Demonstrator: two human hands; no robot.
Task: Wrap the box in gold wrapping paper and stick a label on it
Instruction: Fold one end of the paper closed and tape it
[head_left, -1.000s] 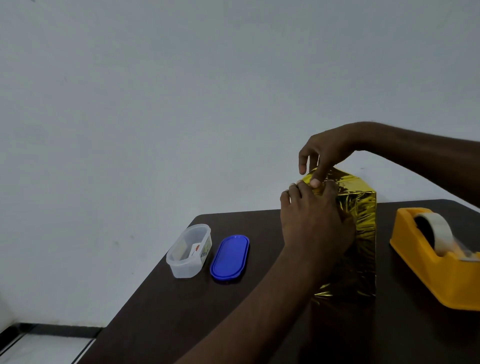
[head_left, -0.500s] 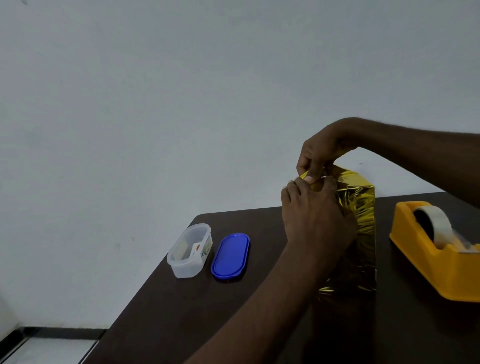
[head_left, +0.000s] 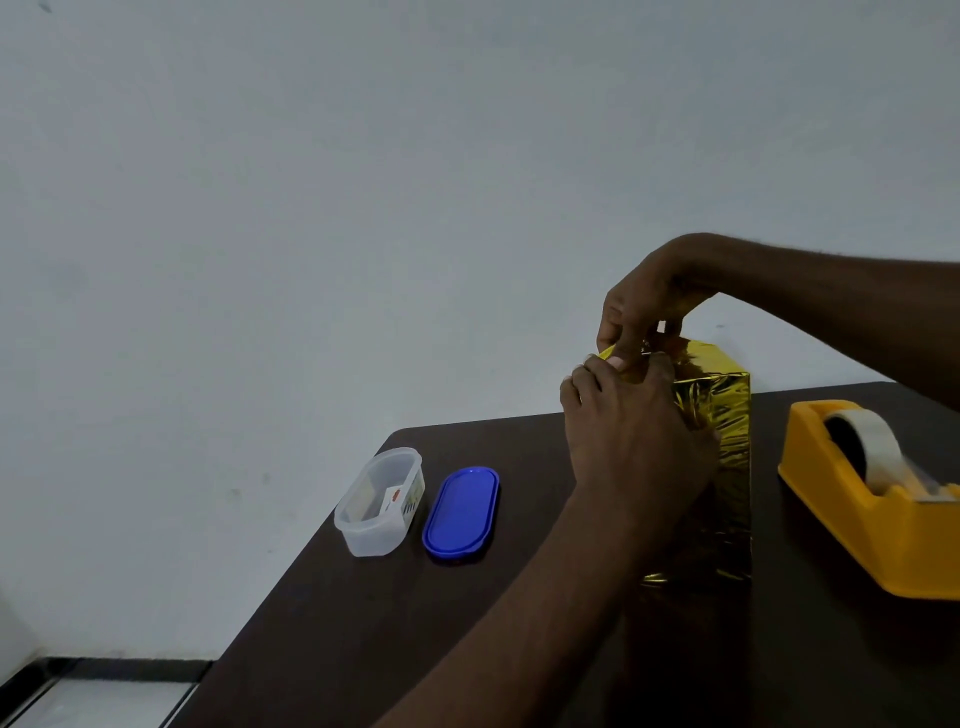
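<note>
Labels wait in the lidless clear plastic tub (head_left: 382, 500) beside its blue oval lid (head_left: 461, 513) on the dark tabletop (head_left: 363, 623), while left hand (head_left: 631, 441) steadies the upright gold-foil-wrapped box (head_left: 727, 441), fingers curled against it, right hand (head_left: 641, 312) pinching its top fold, yellow tape dispenser (head_left: 872, 499) handy rightward.

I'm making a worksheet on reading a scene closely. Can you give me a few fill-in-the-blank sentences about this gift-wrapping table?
1. The box standing on the table is covered in ____ paper.
2. The lid lying beside the clear container is ____ in colour.
3. The yellow tape dispenser sits to the ____ of the box.
4. The left hand and the right hand meet at the box's ____ end.

Missing words: gold; blue; right; top
</note>
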